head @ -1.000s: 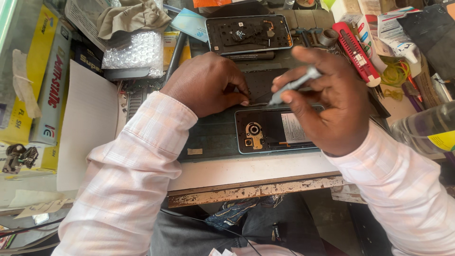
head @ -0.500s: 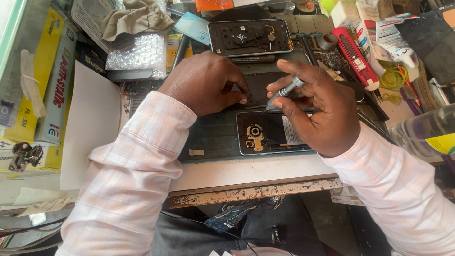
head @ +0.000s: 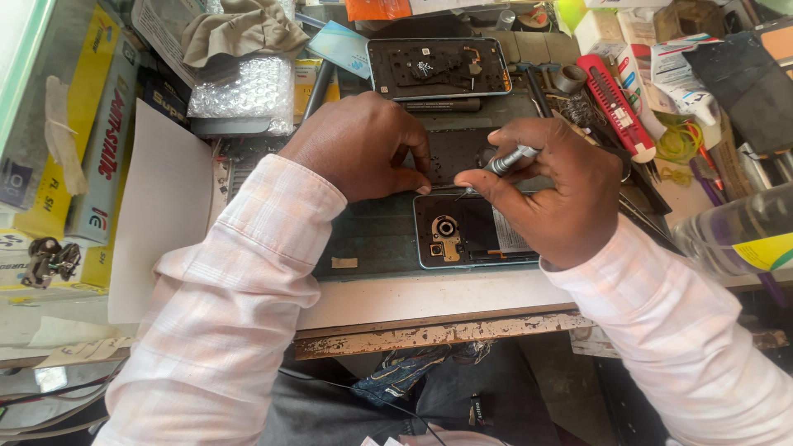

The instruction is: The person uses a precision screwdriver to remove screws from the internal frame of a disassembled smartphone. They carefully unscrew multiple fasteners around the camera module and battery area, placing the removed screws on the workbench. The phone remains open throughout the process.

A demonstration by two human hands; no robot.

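I am seeing bubble wrap lying at ten o'clock, a red box cutter sitting at two, and a white sheet resting at nine.

Worn workbench carries a dark mat, perhaps rubber.

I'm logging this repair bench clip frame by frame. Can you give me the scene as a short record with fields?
setting: cluttered workbench, seen from above
left hand: pressing down on a dark opened device part
right hand: holds a small silver screwdriver, tip down at the part
in front: opened phone with its inner plate showing
behind: second opened phone
right side: red utility knife
left side: bubble wrap, white sheet
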